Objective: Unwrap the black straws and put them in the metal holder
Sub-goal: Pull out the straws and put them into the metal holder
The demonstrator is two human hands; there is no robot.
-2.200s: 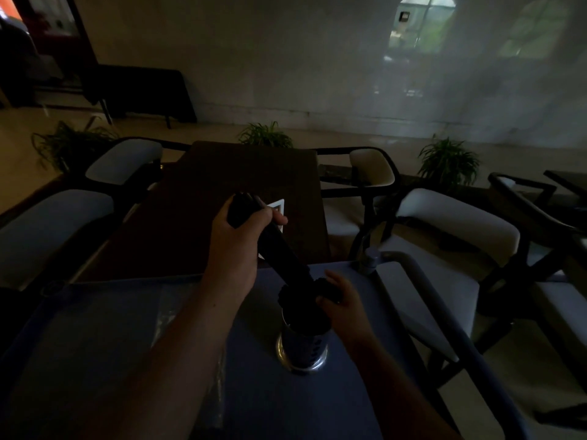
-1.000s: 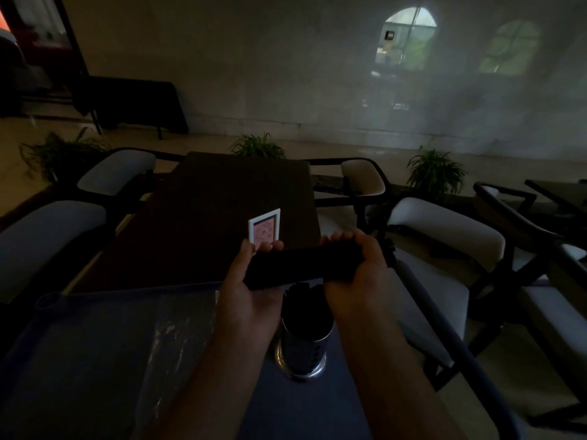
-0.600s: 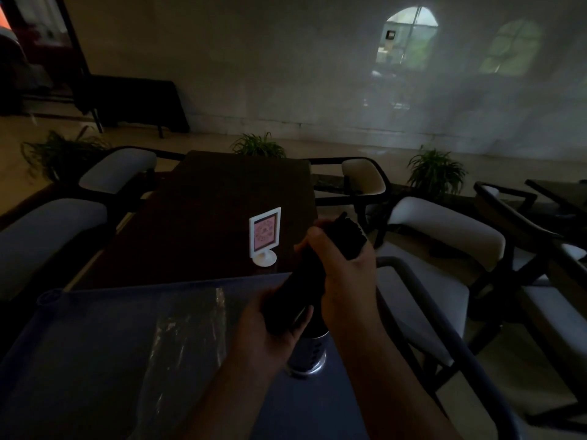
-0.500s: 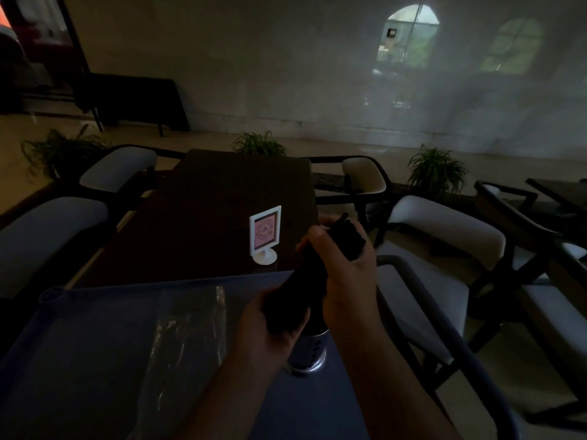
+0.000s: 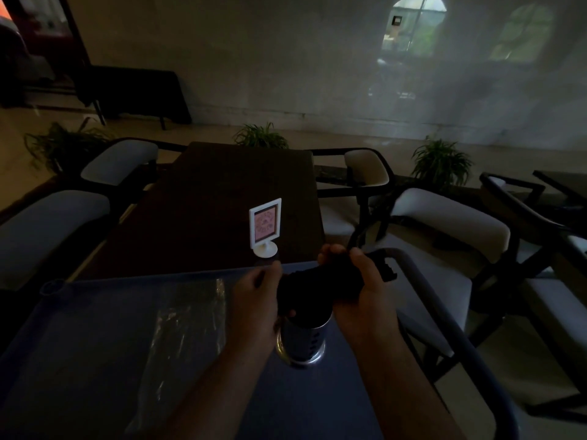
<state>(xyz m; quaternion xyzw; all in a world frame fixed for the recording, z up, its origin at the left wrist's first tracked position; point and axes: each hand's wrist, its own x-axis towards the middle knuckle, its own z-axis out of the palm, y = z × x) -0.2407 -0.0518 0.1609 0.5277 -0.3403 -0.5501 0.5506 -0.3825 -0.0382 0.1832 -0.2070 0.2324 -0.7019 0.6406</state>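
A bundle of black straws (image 5: pixel 317 287) lies nearly level just above the metal holder (image 5: pixel 303 339), a perforated steel cup standing on the dark blue surface (image 5: pixel 95 360). My left hand (image 5: pixel 255 300) grips the bundle's left end. My right hand (image 5: pixel 362 290) is wrapped around its right part, and the straw tips (image 5: pixel 386 268) stick out past my fingers. The dim light hides whether any straws stand inside the holder.
A clear plastic wrapper (image 5: pixel 187 315) lies flat left of the holder. A small white sign stand (image 5: pixel 265 227) sits on the dark wooden table (image 5: pixel 206 201) beyond. Padded chairs (image 5: pixel 444 223) line both sides, and a rounded rail (image 5: pixel 444 312) borders the surface on the right.
The bundle has swung from a steep tilt, right end high, down to nearly level over the holder. Both hands kept their grip and my left hand rose beside the holder's rim.
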